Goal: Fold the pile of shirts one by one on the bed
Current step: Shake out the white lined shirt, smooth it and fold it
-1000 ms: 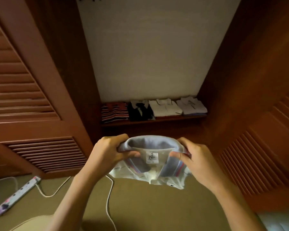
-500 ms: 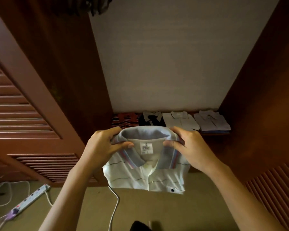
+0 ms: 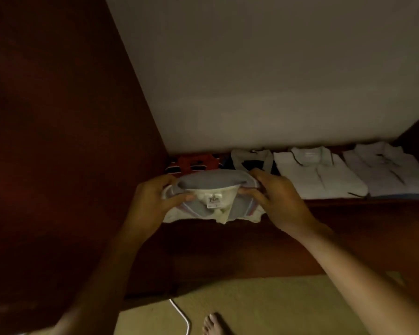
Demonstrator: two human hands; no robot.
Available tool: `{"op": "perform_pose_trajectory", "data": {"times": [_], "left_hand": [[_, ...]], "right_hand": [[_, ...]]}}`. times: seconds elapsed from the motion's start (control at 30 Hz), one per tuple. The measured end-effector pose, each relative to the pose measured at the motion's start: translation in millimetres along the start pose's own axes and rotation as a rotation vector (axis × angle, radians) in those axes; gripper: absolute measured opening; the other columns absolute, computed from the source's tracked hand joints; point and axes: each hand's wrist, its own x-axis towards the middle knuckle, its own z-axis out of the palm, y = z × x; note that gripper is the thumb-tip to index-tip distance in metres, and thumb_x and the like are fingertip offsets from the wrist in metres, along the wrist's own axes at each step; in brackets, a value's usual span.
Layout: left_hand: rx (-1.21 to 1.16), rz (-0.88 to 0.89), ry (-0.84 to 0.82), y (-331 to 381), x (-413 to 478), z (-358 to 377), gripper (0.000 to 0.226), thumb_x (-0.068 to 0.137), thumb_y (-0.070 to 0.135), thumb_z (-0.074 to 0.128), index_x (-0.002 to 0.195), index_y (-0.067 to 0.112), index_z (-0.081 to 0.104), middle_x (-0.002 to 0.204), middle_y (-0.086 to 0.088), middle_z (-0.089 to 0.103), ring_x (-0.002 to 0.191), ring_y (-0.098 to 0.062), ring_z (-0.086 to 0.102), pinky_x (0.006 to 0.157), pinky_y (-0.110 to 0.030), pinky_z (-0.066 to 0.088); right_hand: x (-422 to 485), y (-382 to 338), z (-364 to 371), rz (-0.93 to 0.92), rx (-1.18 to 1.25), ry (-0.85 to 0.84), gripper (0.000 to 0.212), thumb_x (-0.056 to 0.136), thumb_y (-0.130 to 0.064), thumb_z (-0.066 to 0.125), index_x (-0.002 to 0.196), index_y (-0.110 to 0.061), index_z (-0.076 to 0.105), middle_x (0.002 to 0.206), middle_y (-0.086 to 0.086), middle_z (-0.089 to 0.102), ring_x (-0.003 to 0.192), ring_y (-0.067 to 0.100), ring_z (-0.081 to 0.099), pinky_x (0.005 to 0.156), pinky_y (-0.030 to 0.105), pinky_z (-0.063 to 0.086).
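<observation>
A folded white polo shirt (image 3: 211, 206) with a pale blue collar and thin stripes hangs between both hands at the front edge of a wardrobe shelf. My left hand (image 3: 150, 201) grips its left collar side. My right hand (image 3: 276, 199) grips the right collar side. Behind it on the shelf lie a folded red striped shirt (image 3: 191, 164), a dark shirt (image 3: 252, 159) with a light collar, a white polo (image 3: 317, 175) and a pale shirt (image 3: 387, 170). The held shirt hides the fronts of the red and dark ones.
The wooden shelf edge (image 3: 348, 203) runs right from my hands. A dark wooden wardrobe side (image 3: 70, 141) stands at the left, a pale back wall (image 3: 264, 81) above the shirts. Below are a tan floor (image 3: 276, 310), a white cable (image 3: 182, 317) and a bare foot (image 3: 214, 325).
I have stepped closer to the wardrobe and both hands have carried the folded polo up and forward to the shelf's front edge, over the red and dark shirts.
</observation>
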Motion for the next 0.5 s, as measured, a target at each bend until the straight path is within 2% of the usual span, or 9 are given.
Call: {"op": "perform_pose_trajectory", "data": {"times": [0.03, 0.07, 0.13, 0.2, 0.23, 0.27, 0.37, 0.43, 0.5], "left_hand": [[0.001, -0.013, 0.028, -18.3, 17.7, 4.4, 0.028, 0.075, 0.025, 0.085, 0.068, 0.031, 0.059, 0.065, 0.019, 0.058, 0.058, 0.003, 0.051, 0.05, -0.01, 0.034], [0.004, -0.039, 0.055, -36.5, 33.4, 9.8, 0.03, 0.075, 0.022, 0.086, 0.068, 0.031, 0.058, 0.065, 0.02, 0.058, 0.058, 0.003, 0.051, 0.05, -0.01, 0.035], [0.012, -0.091, 0.09, -68.0, 60.4, 20.0, 0.027, 0.074, 0.019, 0.085, 0.068, 0.023, 0.059, 0.062, 0.013, 0.057, 0.057, 0.001, 0.051, 0.049, -0.012, 0.036], [0.032, -0.109, 0.094, -94.7, 79.6, 25.2, 0.029, 0.074, 0.019, 0.085, 0.065, 0.013, 0.058, 0.057, 0.006, 0.053, 0.054, -0.004, 0.048, 0.048, -0.016, 0.035], [0.033, -0.112, 0.084, -107.6, 87.7, 25.8, 0.031, 0.075, 0.02, 0.084, 0.064, 0.011, 0.057, 0.056, 0.0, 0.052, 0.052, -0.006, 0.047, 0.047, -0.016, 0.034], [0.037, -0.106, 0.072, -119.3, 95.9, 25.7, 0.031, 0.075, 0.022, 0.084, 0.063, 0.011, 0.058, 0.055, -0.002, 0.052, 0.051, -0.007, 0.046, 0.047, -0.017, 0.034], [0.058, -0.138, 0.03, -147.5, 123.9, 23.0, 0.031, 0.076, 0.03, 0.084, 0.058, 0.024, 0.059, 0.056, 0.011, 0.059, 0.053, -0.003, 0.055, 0.05, -0.014, 0.041], [0.067, -0.193, -0.004, -163.8, 150.7, 21.6, 0.03, 0.075, 0.037, 0.084, 0.06, 0.024, 0.062, 0.058, 0.014, 0.062, 0.055, 0.001, 0.058, 0.051, -0.011, 0.043], [0.059, -0.217, 0.0, -185.0, 187.0, 24.0, 0.031, 0.074, 0.04, 0.084, 0.059, 0.023, 0.063, 0.057, 0.015, 0.061, 0.053, 0.004, 0.055, 0.049, -0.009, 0.041]], "right_hand": [[17.3, 14.0, 14.5, 0.006, -0.006, 0.011, 0.011, 0.096, -0.038, 0.059, 0.089, -0.034, 0.052, 0.068, -0.019, 0.052, 0.067, -0.007, 0.056, 0.057, 0.012, 0.038], [32.2, 27.0, 28.7, 0.012, -0.008, 0.017, 0.02, 0.096, -0.033, 0.061, 0.083, -0.036, 0.046, 0.064, -0.017, 0.048, 0.063, -0.004, 0.054, 0.055, 0.013, 0.036], [59.5, 50.0, 54.8, 0.025, -0.009, 0.014, 0.026, 0.096, -0.029, 0.062, 0.08, -0.04, 0.045, 0.062, -0.011, 0.046, 0.058, 0.004, 0.052, 0.054, 0.017, 0.034], [81.5, 70.2, 79.3, 0.044, 0.009, -0.045, 0.003, 0.097, -0.028, 0.061, 0.094, -0.026, 0.061, 0.07, -0.003, 0.056, 0.062, 0.009, 0.054, 0.059, 0.024, 0.039], [91.8, 81.3, 91.4, 0.055, 0.024, -0.058, 0.013, 0.097, -0.029, 0.061, 0.102, -0.017, 0.063, 0.076, -0.002, 0.06, 0.067, 0.011, 0.058, 0.062, 0.03, 0.043], [101.3, 91.4, 101.3, 0.052, 0.026, -0.068, 0.018, 0.097, -0.031, 0.06, 0.106, -0.016, 0.062, 0.079, -0.007, 0.061, 0.07, 0.01, 0.059, 0.063, 0.03, 0.044], [128.3, 114.8, 126.4, 0.084, 0.037, -0.069, 0.023, 0.095, -0.041, 0.06, 0.113, -0.027, 0.061, 0.075, -0.022, 0.059, 0.071, -0.001, 0.058, 0.059, 0.017, 0.04], [153.0, 127.8, 137.3, 0.104, 0.073, -0.082, 0.03, 0.095, -0.043, 0.061, 0.121, -0.028, 0.061, 0.077, -0.027, 0.058, 0.076, -0.007, 0.059, 0.062, 0.012, 0.041], [189.0, 142.8, 149.5, 0.108, 0.09, -0.094, 0.024, 0.094, -0.039, 0.064, 0.116, -0.031, 0.061, 0.081, -0.028, 0.056, 0.079, -0.017, 0.055, 0.065, 0.007, 0.038]]}}
